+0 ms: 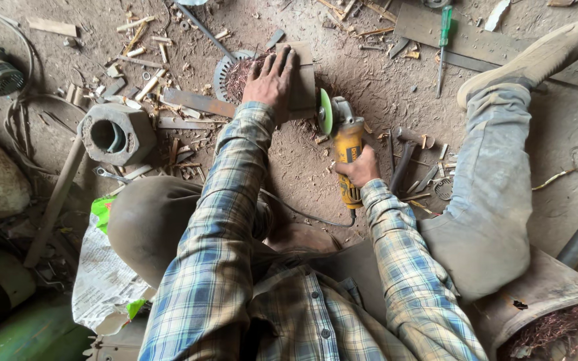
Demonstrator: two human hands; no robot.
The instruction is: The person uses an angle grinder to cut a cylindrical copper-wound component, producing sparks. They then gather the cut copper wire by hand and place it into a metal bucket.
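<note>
Two hands work the dirt floor. Largest, the flat brown board point(302, 83) lies pinned under the left hand point(270, 80), fingers spread. Right of it, the right hand point(358, 167) clamps the yellow angle grinder point(346, 150), whose long axis points away from the person; its green disc point(325, 111) sits at the board's right edge.

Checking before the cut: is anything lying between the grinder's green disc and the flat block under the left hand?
Nothing visible. The green disc sits right at the edge of the flat block that the left hand presses down; the right hand grips the grinder.
</note>
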